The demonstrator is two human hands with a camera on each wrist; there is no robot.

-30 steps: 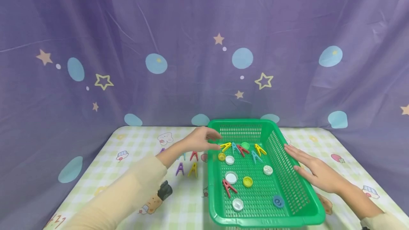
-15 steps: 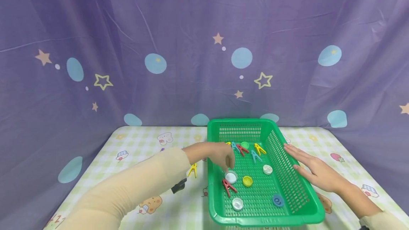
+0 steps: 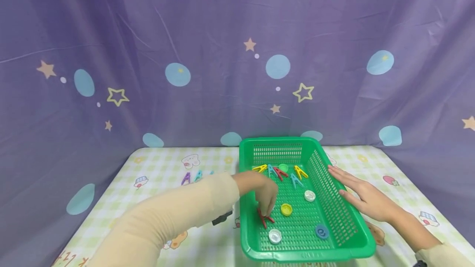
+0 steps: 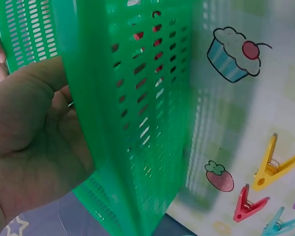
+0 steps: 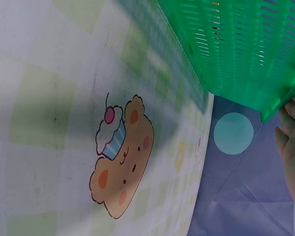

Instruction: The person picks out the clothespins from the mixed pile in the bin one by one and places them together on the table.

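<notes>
Inside the green basket (image 3: 308, 255), my left hand (image 3: 265, 195) reaches down over the left rim and pinches a red clothespin (image 3: 264, 220) lying on the basket floor. Its fingers cover the upper part of the clothespin and most of a white bottle cap. In the left wrist view, the basket wall hides the fingertips of that hand (image 4: 34, 123). My right hand (image 3: 365, 197) rests with straight fingers on the basket's right rim. Around the left hand lie a yellow cap (image 3: 286, 209), a clear white cap (image 3: 275, 236) and a blue cap (image 3: 322, 231).
Yellow, blue and red clothespins (image 3: 281, 173) lie toward the basket's back, near a green cap (image 3: 283, 168). Another white cap (image 3: 309, 195) is by the right wall. Left of the basket, several clothespins, one purple (image 3: 186, 178), lie on the checked tablecloth (image 3: 156, 201). A purple curtain (image 3: 222, 73) hangs behind.
My left hand has moved from over the basket's left rim, down and toward the front, to the red clothespin. The right hand stays on the rim.
</notes>
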